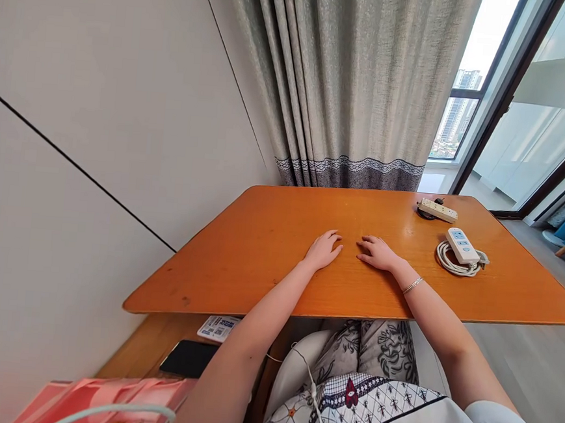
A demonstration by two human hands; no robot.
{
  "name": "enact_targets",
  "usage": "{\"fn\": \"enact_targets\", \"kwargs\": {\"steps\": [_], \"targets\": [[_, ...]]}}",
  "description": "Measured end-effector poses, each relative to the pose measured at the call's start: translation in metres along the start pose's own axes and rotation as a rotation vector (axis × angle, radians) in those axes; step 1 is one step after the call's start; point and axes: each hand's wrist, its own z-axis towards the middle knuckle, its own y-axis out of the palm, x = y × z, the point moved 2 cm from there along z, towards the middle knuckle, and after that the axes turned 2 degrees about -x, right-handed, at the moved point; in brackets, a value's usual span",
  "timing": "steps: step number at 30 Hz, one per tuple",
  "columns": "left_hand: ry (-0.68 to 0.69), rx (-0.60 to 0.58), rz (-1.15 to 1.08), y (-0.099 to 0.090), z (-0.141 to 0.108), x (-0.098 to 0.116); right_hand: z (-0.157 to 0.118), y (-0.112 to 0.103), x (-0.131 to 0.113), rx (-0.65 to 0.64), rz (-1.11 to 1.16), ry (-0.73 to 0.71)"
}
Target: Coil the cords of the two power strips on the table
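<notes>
My left hand (324,249) lies palm down on the orange-brown wooden table (261,236), its fingers loosely apart and pointing inward. Across a small gap, my right hand (376,252) rests the same way, with a thin bracelet (412,285) on that wrist. Neither hand holds anything. To the right of my right hand sits a white power strip (462,245) with its coiled white cable (447,260) around it. Behind that, near the far right corner, is a second, cream power strip (438,210) with a black cord beside it.
A black phone (189,358) and a printed card or box (218,328) lie on a lower wooden surface at left. A pink bag (115,400) stands at bottom left. A white wall borders the table's left; a grey curtain (361,81) hangs behind it.
</notes>
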Motion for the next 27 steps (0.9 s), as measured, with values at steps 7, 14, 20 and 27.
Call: {"fn": "enact_targets", "kwargs": {"steps": [7, 14, 20, 27], "targets": [[-0.007, -0.013, -0.010, 0.0003, -0.0003, -0.0001, -0.0012, -0.0021, -0.0014, -0.003, -0.003, -0.008], [0.005, -0.011, -0.008, 0.0003, 0.0004, -0.0006, -0.0005, -0.0016, -0.0003, 0.012, -0.003, -0.010], [0.012, -0.009, -0.003, 0.0004, -0.0001, -0.0005, -0.0010, -0.0016, -0.0015, 0.014, -0.009, -0.014], [0.014, -0.012, -0.002, 0.0006, 0.0003, 0.0003, -0.0017, -0.0031, -0.0030, 0.013, 0.001, -0.013]]}}
